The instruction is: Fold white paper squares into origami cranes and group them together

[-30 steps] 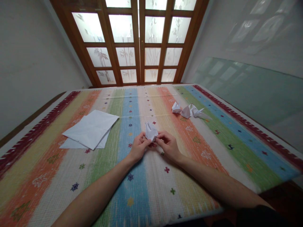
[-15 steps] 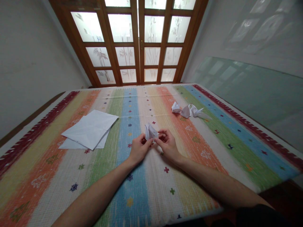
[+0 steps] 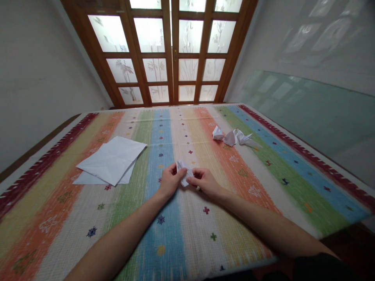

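Observation:
A small folded piece of white paper (image 3: 184, 177) is held up between my two hands, just above the striped tablecloth. My left hand (image 3: 170, 180) pinches its left side, with the thumb lying across the front face. On the other side, my right hand (image 3: 205, 181) grips the right edge between thumb and curled fingers. The fingers behind the paper are partly hidden. Off to the left lie white paper sheets (image 3: 114, 160), overlapping and faintly creased.
Several folded white paper figures (image 3: 230, 137) stand in a row at the back right. A striped tablecloth (image 3: 129, 218) covers the table. Beyond the far edge is a wooden door with frosted panes (image 3: 155, 69); a glass panel (image 3: 310, 117) stands along the right side.
The folded paper has come down and nearer to me, tilted and turned to a flatter-looking face. Both hands have shifted their grip on it, the right fingers now more curled.

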Tool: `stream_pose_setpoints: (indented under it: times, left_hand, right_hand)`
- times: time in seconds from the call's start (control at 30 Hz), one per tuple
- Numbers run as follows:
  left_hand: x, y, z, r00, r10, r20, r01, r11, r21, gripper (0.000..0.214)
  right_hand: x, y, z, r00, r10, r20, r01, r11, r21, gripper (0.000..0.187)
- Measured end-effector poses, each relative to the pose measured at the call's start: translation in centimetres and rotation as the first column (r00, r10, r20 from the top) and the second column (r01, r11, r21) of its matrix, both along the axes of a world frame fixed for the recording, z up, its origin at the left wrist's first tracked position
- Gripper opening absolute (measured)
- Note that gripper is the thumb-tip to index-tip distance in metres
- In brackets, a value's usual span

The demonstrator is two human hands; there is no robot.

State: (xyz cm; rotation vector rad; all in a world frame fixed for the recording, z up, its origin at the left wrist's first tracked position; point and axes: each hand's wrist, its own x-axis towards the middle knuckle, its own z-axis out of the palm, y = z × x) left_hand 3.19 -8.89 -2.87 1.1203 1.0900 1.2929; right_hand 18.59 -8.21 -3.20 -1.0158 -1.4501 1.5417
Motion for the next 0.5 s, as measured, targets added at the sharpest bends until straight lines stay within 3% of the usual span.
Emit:
stream_pose_setpoints:
  times: [0.2, 0.37, 0.5]
  left_hand:
    - [-0.26, 0.31, -0.34, 0.993, 0.118, 0.004, -0.118, 0.993, -0.017, 0.033]
    - [-0.18, 0.44, -0.56, 0.995, 0.102, 0.022, -0.102, 0.994, -0.027, 0.036]
    - [0.21, -0.05, -0.73, 0.992, 0.127, 0.002, -0.127, 0.992, -0.007, 0.035]
  right_hand:
    - [-0.28, -0.39, 0.14, 0.999, 0.031, -0.005, -0.032, 0.998, -0.055, 0.026]
    - [-0.35, -0.52, 0.21, 0.999, 0.049, -0.015, -0.05, 0.996, -0.073, 0.027]
    - [-0.13, -0.33, 0.03, 0.996, -0.073, 0.044, 0.073, 0.997, 0.008, 0.032]
